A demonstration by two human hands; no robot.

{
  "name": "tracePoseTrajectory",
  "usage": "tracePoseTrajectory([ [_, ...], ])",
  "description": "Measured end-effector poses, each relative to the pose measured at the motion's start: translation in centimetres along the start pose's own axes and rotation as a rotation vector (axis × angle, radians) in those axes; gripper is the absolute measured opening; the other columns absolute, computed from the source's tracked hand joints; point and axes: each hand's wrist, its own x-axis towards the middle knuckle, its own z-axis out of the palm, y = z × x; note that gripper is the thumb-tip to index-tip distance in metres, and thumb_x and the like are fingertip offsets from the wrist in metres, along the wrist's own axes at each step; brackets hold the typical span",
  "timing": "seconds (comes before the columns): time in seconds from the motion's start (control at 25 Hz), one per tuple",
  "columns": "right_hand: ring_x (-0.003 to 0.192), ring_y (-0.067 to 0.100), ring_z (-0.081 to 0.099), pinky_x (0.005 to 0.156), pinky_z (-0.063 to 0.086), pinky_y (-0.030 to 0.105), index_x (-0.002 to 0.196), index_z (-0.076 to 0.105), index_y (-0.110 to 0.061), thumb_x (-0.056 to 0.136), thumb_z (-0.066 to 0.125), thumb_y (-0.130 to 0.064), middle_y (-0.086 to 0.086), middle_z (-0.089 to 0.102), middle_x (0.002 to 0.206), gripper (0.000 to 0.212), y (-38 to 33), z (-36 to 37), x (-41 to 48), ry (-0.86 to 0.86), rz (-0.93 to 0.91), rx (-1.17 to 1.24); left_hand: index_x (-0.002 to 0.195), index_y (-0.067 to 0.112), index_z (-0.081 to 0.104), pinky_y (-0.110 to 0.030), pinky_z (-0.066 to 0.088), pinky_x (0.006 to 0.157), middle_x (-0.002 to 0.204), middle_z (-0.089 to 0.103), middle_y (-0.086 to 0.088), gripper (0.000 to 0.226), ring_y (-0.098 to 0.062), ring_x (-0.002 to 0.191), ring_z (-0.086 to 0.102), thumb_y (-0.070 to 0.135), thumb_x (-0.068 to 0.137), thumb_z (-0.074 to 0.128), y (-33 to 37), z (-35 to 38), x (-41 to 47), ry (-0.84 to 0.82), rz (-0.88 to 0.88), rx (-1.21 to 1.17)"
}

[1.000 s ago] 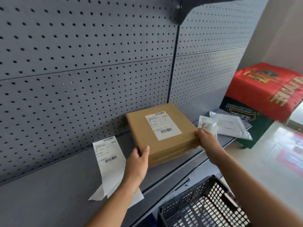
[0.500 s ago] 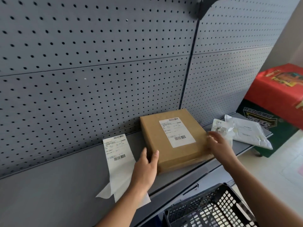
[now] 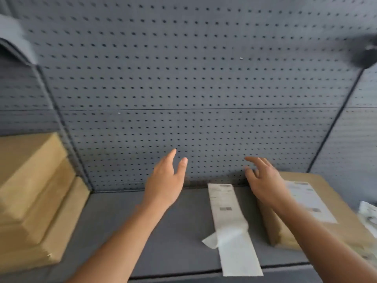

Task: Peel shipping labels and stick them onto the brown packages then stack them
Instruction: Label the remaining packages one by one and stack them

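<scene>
**Mia:** Where was the brown package (image 3: pixel 336 188)?

**Tom:** It lay flat on the grey shelf (image 3: pixel 163 231), over on the right. A white label (image 3: pixel 310 203) was stuck on its top.

**Mia:** Did a grip hold it?

**Tom:** No. The right grip (image 3: pixel 263 182) was by the package's far left corner. Its fingers were spread out and a bit bent, and there was nothing in it. It looked blurry, so I could not tell if it touched the package.

**Mia:** And the left grip (image 3: pixel 165 186)?

**Tom:** That one was wide open too. The fingers were straight, the thumb stuck out to the side, and it held nothing. It was up above the shelf, in front of the wall (image 3: pixel 183 78) full of little holes.

**Mia:** What lay between the two arms?

**Tom:** A long white strip of labels (image 3: pixel 228 213). It lay on the shelf just beside the package, on its left. Its near end reached the front edge. One bit was folded out to the side.

**Mia:** Anything else?

**Tom:** A pile of brown packages (image 3: pixel 34 197) sat far off on the left.
</scene>
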Motion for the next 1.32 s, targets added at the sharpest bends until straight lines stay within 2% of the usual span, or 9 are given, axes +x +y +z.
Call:
tracePoseTrajectory([
  [0.12, 0.117, 0.021, 0.059, 0.093, 0.048, 0.039, 0.142, 0.050, -0.028, 0.101, 0.047, -0.039, -0.003, 0.050, 0.147, 0.042, -7.2, 3.0, 0.8, -0.055, -0.128, 0.049, 0.158, 0.030, 0.029, -0.041, 0.036, 0.112, 0.163, 0.034, 0.011, 0.061, -0.015, 0.147, 0.035, 0.057, 0.104, 0.032, -3.2, -7.0, -0.6, 0.133, -0.039, 0.124],
  [0.4, 0.071, 0.003, 0.054, 0.076, 0.050, 0.033, 0.143, 0.048, -0.030, 0.102, 0.045, -0.042, -0.010, 0.047, 0.146, 0.042, -21.9, 10.1, 0.2, -0.172, -0.345, 0.144, 0.157, 0.027, 0.034, -0.041, 0.038, 0.111, 0.159, 0.042, 0.006, 0.058, -0.020, 0.145, 0.039, 0.052, 0.104, 0.035, -9.8, -20.9, -3.3, 0.364, -0.143, 0.274],
  [0.52, 0.063, -0.001, 0.051, 0.077, 0.053, 0.036, 0.143, 0.046, -0.031, 0.102, 0.043, -0.044, -0.012, 0.045, 0.147, 0.043, -27.4, 12.5, -0.8, -0.225, -0.393, 0.178, 0.157, 0.028, 0.032, -0.047, 0.042, 0.110, 0.153, 0.050, 0.001, 0.058, -0.023, 0.141, 0.045, 0.052, 0.105, 0.033, -12.5, -25.8, -4.6, 0.418, -0.215, 0.327],
  [0.6, 0.059, 0.001, 0.054, 0.079, 0.055, 0.037, 0.143, 0.046, -0.032, 0.103, 0.042, -0.045, -0.014, 0.045, 0.146, 0.043, -30.5, 13.9, -1.7, -0.264, -0.417, 0.202, 0.157, 0.028, 0.033, -0.047, 0.050, 0.102, 0.146, 0.057, -0.001, 0.058, -0.026, 0.132, 0.054, 0.053, 0.105, 0.033, -14.8, -28.6, -5.4, 0.461, -0.259, 0.398],
  [0.76, 0.071, 0.003, 0.059, 0.085, 0.054, 0.039, 0.146, 0.044, -0.029, 0.103, 0.041, -0.044, -0.012, 0.044, 0.149, 0.045, -35.9, 16.7, -3.2, -0.334, -0.465, 0.240, 0.155, 0.023, 0.038, -0.045, 0.049, 0.098, 0.152, 0.051, -0.003, 0.056, -0.027, 0.135, 0.052, 0.050, 0.105, 0.034, -19.9, -33.1, -6.8, 0.499, -0.351, 0.445],
  [0.92, 0.113, 0.012, 0.055, 0.101, 0.042, 0.036, 0.152, 0.035, -0.025, 0.103, 0.042, -0.044, -0.005, 0.037, 0.156, 0.052, -40.0, 19.6, -4.4, -0.433, -0.410, 0.332, 0.151, 0.019, 0.043, -0.049, 0.047, 0.099, 0.151, 0.051, -0.007, 0.054, -0.031, 0.136, 0.049, 0.046, 0.106, 0.036, -24.6, -36.3, -7.8, 0.527, -0.442, 0.441],
  [1.04, 0.137, 0.017, 0.042, 0.113, 0.034, 0.035, 0.156, 0.025, -0.024, 0.101, 0.046, -0.047, -0.001, 0.033, 0.159, 0.063, -42.2, 21.5, -5.3, -0.561, -0.265, 0.510, 0.149, 0.021, 0.046, -0.048, 0.044, 0.101, 0.150, 0.051, -0.007, 0.054, -0.031, 0.135, 0.049, 0.050, 0.104, 0.038, -27.4, -37.9, -8.3, 0.581, -0.512, 0.308],
  [1.2, 0.118, 0.012, 0.052, 0.099, 0.038, 0.031, 0.145, 0.032, -0.034, 0.098, 0.051, -0.047, -0.012, 0.051, 0.138, 0.052, -44.0, 23.4, -6.4, -0.729, -0.031, 0.757, 0.138, 0.026, 0.058, -0.039, 0.042, 0.103, 0.136, 0.062, -0.002, 0.063, -0.027, 0.126, 0.056, 0.068, 0.092, 0.049, -29.6, -38.7, -8.4, 0.562, -0.698, -0.316],
  [1.32, 0.118, 0.014, 0.058, 0.103, 0.043, 0.038, 0.151, 0.030, -0.039, 0.091, 0.052, -0.052, -0.010, 0.057, 0.137, 0.065, -44.1, 24.8, -6.6, -0.800, 0.078, 0.846, 0.135, 0.030, 0.061, -0.045, 0.042, 0.113, 0.131, 0.067, 0.003, 0.088, -0.022, 0.122, 0.061, 0.083, 0.064, 0.063, -31.6, -39.0, -8.5, 0.523, -0.742, -0.613],
])
